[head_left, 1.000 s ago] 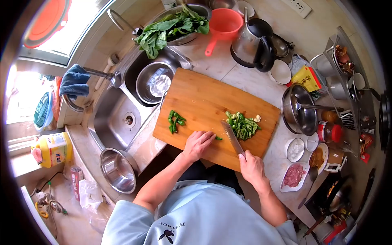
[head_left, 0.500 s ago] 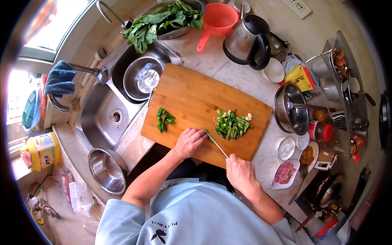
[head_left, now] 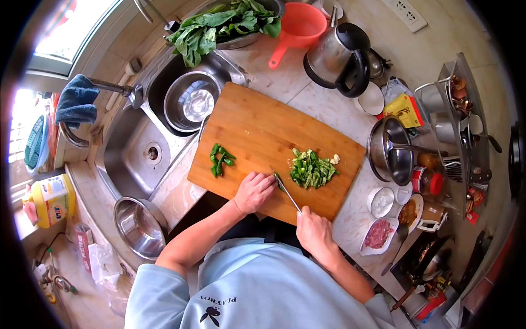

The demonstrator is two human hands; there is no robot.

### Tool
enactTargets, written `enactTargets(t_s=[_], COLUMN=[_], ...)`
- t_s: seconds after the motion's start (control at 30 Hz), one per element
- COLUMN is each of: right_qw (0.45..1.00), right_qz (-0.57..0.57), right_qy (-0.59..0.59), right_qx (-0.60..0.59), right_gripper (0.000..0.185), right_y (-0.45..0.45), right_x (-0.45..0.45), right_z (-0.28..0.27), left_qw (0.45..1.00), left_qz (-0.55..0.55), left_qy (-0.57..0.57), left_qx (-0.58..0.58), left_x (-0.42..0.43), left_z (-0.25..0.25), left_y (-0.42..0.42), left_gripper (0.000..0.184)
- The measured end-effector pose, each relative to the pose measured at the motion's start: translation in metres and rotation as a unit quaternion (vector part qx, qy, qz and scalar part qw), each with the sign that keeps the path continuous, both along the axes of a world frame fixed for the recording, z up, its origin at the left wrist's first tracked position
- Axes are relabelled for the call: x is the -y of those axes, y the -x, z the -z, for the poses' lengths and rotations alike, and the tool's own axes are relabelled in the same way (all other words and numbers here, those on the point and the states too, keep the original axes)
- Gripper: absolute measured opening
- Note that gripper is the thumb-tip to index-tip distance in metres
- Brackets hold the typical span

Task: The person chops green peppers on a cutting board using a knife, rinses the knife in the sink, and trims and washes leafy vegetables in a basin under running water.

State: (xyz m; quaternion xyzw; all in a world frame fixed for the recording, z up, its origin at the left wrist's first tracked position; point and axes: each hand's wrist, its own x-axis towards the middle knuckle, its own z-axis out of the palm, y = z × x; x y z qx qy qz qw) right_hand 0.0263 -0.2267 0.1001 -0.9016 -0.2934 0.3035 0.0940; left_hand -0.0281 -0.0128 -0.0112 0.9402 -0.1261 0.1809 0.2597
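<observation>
Peppers are green (the chopped pile flecked pale), the board brown.

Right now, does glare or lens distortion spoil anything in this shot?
In the head view: the window is blown out to white; the steel bowl at lower left carries bright reflections; outer edges curve, with black corners; the cutting board and chopped greens look fairly clear.

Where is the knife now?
In the head view, the right hand holds the knife, blade over the board, between the left hand and the chopped greens.
</observation>
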Motion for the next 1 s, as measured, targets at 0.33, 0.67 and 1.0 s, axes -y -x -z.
enactTargets(t_s=[0.33,0.67,1.0], right_qw=[0.989,0.993,0.990], right_qz=[0.117,0.043,0.123], right_qy=[-0.088,-0.080,-0.065], right_qx=[-0.033,-0.077,-0.030], right_gripper=[0.025,0.025,0.023], right_y=[-0.024,0.016,-0.011], right_x=[0.023,0.001,0.029], right_z=[0.004,0.010,0.011], left_qw=[0.997,0.941,0.990], left_qz=[-0.068,-0.322,-0.117], left_qy=[0.041,-0.064,0.044], left_qx=[0.016,-0.084,-0.057], left_x=[0.000,-0.046,0.000], left_z=[-0.030,-0.048,-0.027], left_y=[0.002,0.015,0.010], left_gripper=[0.030,0.028,0.031])
